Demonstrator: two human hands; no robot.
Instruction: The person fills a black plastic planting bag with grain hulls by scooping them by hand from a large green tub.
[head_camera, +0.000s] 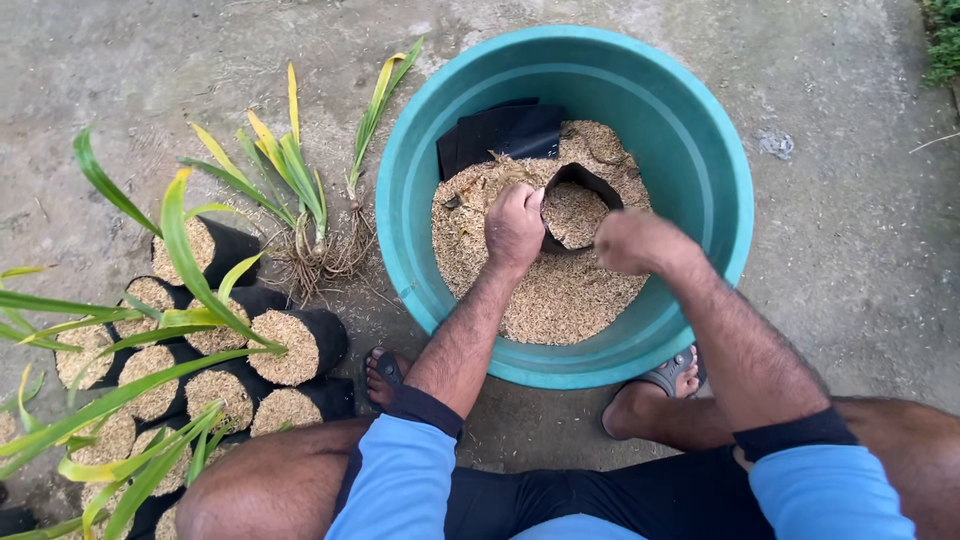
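We look down into a round teal tub that fills the upper centre and right of the frame, standing on bare grey concrete ground. Its bottom is covered with a bed of tan rice husk. A small black grow bag sits upright in the husk near the middle of the tub, its mouth open and already well filled with the same husk. Behind it, against the far inner wall, lies a flat stack of empty black bags.

Our left hand is closed, its fingers curled on the left rim of the grow bag and gripping it. Our right hand is just to the right of the bag, blurred; it seems loosely closed, but we cannot tell whether it holds the rim or any husk.

At the lower edge of the frame we see our blue sleeves, dark shorts and bare knees, with a sandalled foot on each side just below the tub.

To the left of the tub, a bundle of bare-rooted seedlings with green and yellow leaves lies on the ground, roots touching. In the lower left of the frame, a cluster of filled black bags stands packed together, some lying tipped on their sides, with long green blades arching over them.
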